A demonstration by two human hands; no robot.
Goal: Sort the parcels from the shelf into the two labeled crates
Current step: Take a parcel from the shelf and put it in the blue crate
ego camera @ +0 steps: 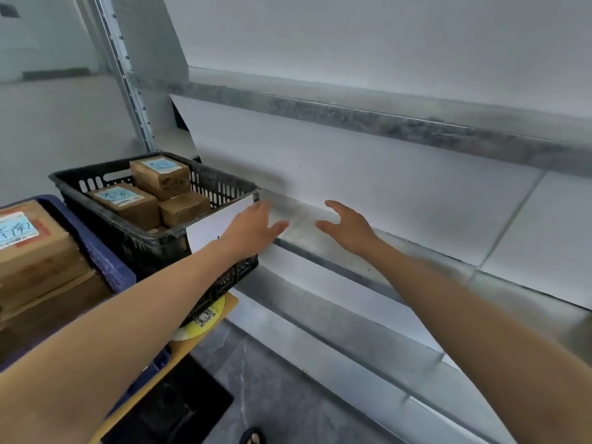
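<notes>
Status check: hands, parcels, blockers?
Open, empty: left hand, right hand, at shelf edge. Stacked parcels in black crate; more in blue crate. No parcel in view on shelf; nothing blocking.

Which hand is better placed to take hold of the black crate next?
Probably the left. The left hand, open and empty, is at the white label on the black crate. The right hand, also open, is over the metal shelf ledge, farther from the crate.

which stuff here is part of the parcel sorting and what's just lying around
Job: black crate, blue crate, their parcels, white label, shelf, left hand, right hand.
Lying about: yellow QR disc, dark floor mat.
</notes>
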